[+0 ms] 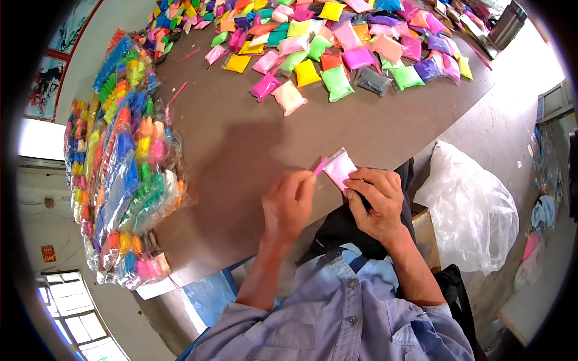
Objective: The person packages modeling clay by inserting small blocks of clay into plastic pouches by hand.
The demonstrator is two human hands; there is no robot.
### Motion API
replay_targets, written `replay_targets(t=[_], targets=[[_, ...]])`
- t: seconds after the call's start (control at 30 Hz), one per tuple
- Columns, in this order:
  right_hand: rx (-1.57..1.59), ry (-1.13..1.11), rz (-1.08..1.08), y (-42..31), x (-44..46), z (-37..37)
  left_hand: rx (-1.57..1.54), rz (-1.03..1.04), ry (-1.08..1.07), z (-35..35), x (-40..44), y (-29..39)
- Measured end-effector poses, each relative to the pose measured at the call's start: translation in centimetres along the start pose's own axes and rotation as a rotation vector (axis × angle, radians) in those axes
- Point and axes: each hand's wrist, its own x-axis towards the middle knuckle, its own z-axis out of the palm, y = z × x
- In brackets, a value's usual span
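Observation:
My left hand (288,203) is closed in a pinch on a small pink stick (320,166), which sticks out from the fingertips toward the right. Just beside the stick's tip lies the upper edge of a small clear packet (339,168) filled with something pale pink. My right hand (378,201) grips that packet by its lower right side, thumb underneath and fingers on top. Both hands are over the table's near edge, close together, and the packet is tilted. Whether the stick touches the packet I cannot tell.
Many colourful filled packets (337,83) spread across the far side of the brown table (223,144). Large clear bags of packets (129,168) are stacked on the left. A metal flask (507,25) stands at the far right. A white plastic bag (469,207) sits right of my legs.

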Motion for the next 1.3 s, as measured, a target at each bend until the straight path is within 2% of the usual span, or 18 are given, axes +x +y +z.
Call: replay_targets(t=[0.13,0.2,0.23,0.37,0.43,0.53,0.8,0.87,0.97,1.07,1.13,1.2,1.3], targets=[[0.0,-0.001,0.013,-0.1,0.0,0.0,-0.029,0.088,-0.066,0.7,-0.7,1.2],[0.005,0.0,0.006,-0.2,0.1,0.0,0.027,0.068,-0.022,1.2,-0.5,0.2],[0.012,0.003,0.001,-0.2,0.1,0.0,0.044,-0.013,-0.039,0.8,-0.2,0.2],[0.004,-0.008,0.002,-0.3,0.2,0.0,0.012,-0.03,-0.018,0.3,0.8,0.4],[-0.007,-0.005,0.01,-0.3,0.2,0.0,0.023,0.134,-0.083,0.6,0.9,1.3],[-0.011,-0.004,0.009,-0.3,0.1,0.0,0.152,0.253,-0.179,1.2,1.7,2.0],[-0.018,-0.028,0.006,-0.8,0.6,-0.1,0.096,0.027,-0.114,0.8,3.6,0.3],[-0.019,-0.038,0.012,-0.9,0.6,-0.1,0.077,0.095,-0.1,0.2,3.0,0.8],[-0.016,-0.053,0.001,-0.8,0.6,-0.2,0.078,0.204,-0.258,0.2,1.4,1.9],[-0.015,-0.068,-0.008,-1.1,0.7,-0.4,0.088,0.225,-0.184,1.1,1.6,-0.5],[-0.03,-0.09,-0.004,-1.0,0.8,-0.6,0.135,0.194,-0.173,0.4,2.1,-0.7],[-0.046,-0.091,-0.014,-1.1,1.1,-0.5,0.058,0.01,-0.126,0.1,2.3,-0.8],[-0.073,-0.105,0.001,-1.7,1.4,0.0,-0.034,0.097,-0.088,0.3,1.5,-0.9]])
